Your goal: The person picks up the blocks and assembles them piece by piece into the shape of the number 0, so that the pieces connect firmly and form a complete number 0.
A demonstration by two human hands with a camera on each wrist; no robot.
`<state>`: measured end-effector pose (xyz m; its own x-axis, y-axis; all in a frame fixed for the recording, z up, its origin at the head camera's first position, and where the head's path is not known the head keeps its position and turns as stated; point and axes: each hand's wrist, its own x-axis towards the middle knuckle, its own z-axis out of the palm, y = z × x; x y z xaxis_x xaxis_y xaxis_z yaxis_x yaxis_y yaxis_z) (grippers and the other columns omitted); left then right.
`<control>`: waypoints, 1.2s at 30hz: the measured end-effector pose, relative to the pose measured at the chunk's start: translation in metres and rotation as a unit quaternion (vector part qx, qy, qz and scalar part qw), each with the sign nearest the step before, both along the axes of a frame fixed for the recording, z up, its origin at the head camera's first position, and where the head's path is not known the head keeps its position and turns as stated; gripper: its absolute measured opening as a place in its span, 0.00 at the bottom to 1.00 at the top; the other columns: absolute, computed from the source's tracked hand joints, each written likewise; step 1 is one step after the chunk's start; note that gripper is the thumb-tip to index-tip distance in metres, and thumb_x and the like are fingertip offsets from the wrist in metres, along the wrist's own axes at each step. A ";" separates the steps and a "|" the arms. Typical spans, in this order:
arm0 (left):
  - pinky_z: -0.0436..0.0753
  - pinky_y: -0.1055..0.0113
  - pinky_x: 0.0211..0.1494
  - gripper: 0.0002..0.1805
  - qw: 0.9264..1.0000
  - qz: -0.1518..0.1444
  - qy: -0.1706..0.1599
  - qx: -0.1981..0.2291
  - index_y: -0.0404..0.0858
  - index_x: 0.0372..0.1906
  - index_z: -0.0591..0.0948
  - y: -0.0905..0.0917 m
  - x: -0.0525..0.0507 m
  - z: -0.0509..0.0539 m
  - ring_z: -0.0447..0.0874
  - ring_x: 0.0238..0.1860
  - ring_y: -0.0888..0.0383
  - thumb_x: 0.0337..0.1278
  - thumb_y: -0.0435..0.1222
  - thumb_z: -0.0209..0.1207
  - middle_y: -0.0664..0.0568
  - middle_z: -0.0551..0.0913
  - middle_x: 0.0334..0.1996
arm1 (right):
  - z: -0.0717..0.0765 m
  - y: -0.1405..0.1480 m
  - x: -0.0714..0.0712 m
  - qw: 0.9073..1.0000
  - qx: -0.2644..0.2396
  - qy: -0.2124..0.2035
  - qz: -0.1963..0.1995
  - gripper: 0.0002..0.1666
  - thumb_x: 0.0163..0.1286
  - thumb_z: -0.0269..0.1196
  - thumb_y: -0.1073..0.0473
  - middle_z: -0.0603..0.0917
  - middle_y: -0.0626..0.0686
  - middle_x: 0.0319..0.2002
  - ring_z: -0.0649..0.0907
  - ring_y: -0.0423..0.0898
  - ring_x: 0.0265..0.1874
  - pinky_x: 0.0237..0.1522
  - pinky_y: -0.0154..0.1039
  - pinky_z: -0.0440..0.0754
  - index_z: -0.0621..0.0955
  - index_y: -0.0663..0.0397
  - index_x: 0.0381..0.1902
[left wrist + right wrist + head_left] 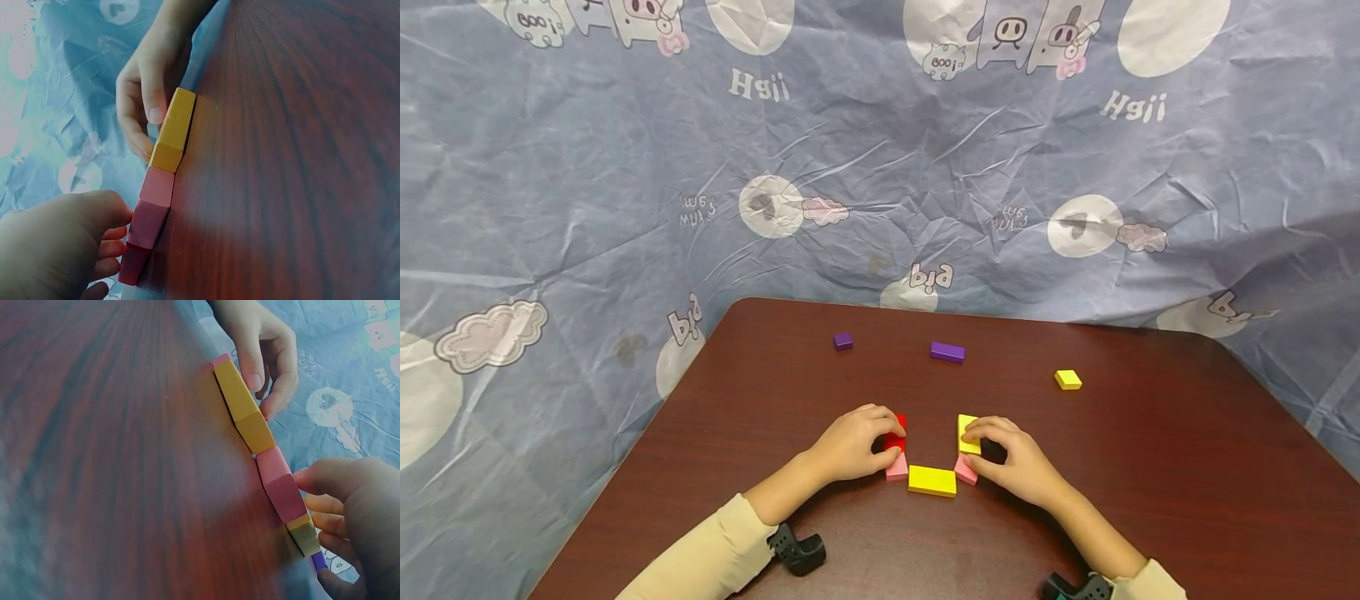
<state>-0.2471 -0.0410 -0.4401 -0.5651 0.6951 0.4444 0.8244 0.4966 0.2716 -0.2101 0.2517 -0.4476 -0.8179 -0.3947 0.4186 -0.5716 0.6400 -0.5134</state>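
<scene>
Tabletop point(760, 383): wood-grained, smooth, faintly glossy. Backdrop point(865, 158): creased, cloth-like. Building blocks point(932, 481): smooth, painted-looking. Left sleeve point(707, 550): matt cloth.

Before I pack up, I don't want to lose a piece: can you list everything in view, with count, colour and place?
Table: 1, dark reddish brown, under all the blocks
Patterned cloth: 1, grey-blue with printed figures, behind the table
Front yellow block: 1, yellow, nearest the person
Pink blocks: 2, pink, one at each end of it
Red block: 1, red, beyond the left pink one
Second yellow block: 1, yellow, beyond the right pink one
Small yellow block: 1, yellow, farther back, right
Long purple block: 1, purple, far middle
Small purple block: 1, purple, far left
Wrist devices: 2, black, one per wrist
Sleeves: 2, cream, one per arm
Left hand: 1, bare, at the red block
Right hand: 1, bare, at the second yellow block
</scene>
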 end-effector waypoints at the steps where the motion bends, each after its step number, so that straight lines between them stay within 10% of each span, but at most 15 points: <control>1: 0.77 0.67 0.52 0.09 1.000 0.001 -0.002 -0.001 0.43 0.42 0.86 0.000 0.000 0.000 0.78 0.45 0.59 0.57 0.39 0.63 0.57 0.82 0.43 | 0.000 0.000 0.000 1.000 0.000 0.000 0.000 0.13 0.59 0.72 0.55 0.81 0.45 0.48 0.78 0.48 0.51 0.53 0.54 0.76 0.85 0.45 0.43; 24: 0.77 0.67 0.53 0.09 0.999 0.001 -0.031 -0.009 0.44 0.42 0.85 0.003 -0.004 0.004 0.77 0.45 0.58 0.57 0.39 0.62 0.57 0.81 0.43 | 0.007 0.006 -0.001 0.999 -0.030 -0.006 -0.010 0.15 0.61 0.70 0.57 0.79 0.51 0.53 0.78 0.47 0.53 0.53 0.43 0.75 0.84 0.50 0.46; 36: 0.77 0.68 0.52 0.09 0.999 0.002 -0.041 -0.004 0.44 0.42 0.85 0.000 -0.003 0.001 0.77 0.44 0.59 0.56 0.39 0.63 0.57 0.81 0.42 | 0.020 0.050 -0.034 0.993 -0.047 -0.032 -0.104 0.17 0.67 0.65 0.56 0.79 0.60 0.53 0.75 0.59 0.56 0.55 0.63 0.69 0.83 0.61 0.48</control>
